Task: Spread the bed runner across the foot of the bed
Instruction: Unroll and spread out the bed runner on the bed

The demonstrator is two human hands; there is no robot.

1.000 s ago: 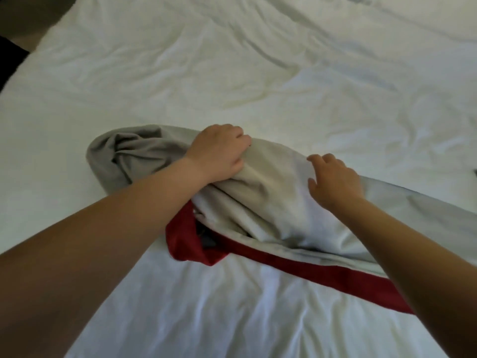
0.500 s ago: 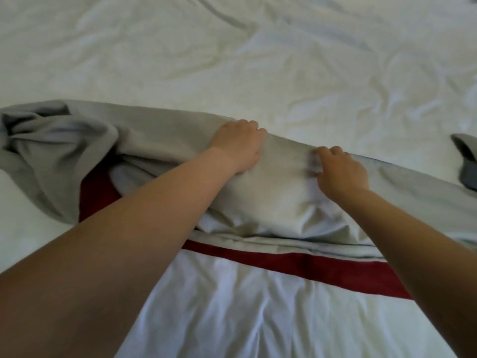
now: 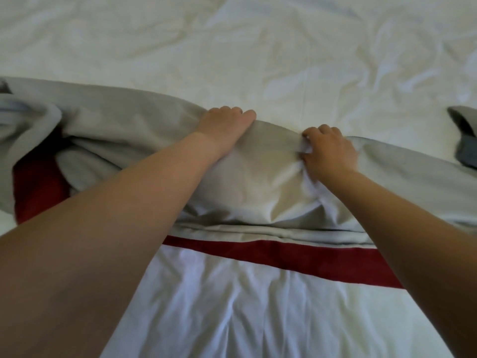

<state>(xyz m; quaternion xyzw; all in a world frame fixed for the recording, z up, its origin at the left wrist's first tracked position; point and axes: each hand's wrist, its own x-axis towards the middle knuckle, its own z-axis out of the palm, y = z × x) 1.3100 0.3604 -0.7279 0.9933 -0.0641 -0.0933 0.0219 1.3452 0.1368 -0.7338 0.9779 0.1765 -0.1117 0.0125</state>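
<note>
Runner (image 3: pixel 271 192) lies crosswise on bed (image 3: pixel 258 47), toward the bed's near end, grey side up. Red stripe (image 3: pixel 284 257) runs along the edge facing the bed's near end. The runner is not flat: the middle humps up between the arms. Toward the bed's left side the cloth sits in a bunch (image 3: pixel 38 120), folded on itself, with red showing under grey.

Left hand (image 3: pixel 224 125) grips the runner's far edge, fingers curled over it, knuckles up. Right hand (image 3: pixel 330 148) is just beside it toward the bed's right side and pinches a gathered fold at the same edge; creases fan out from the pinch. Both arms reach in from the bed's near end.

Reading of the hold: two grips close together on the far edge likely serve to draw that edge up the bed and pull the hump out, while the stripe edge lies put as the straight line.

Grey cloth (image 3: pixel 464 135) shows at the bed's right side; cannot tell whether it is the runner's end.

Stage, as judged: partly spread. The bunch needs opening next. One risk is that tugging drags the wrinkled bed cover with it.
</note>
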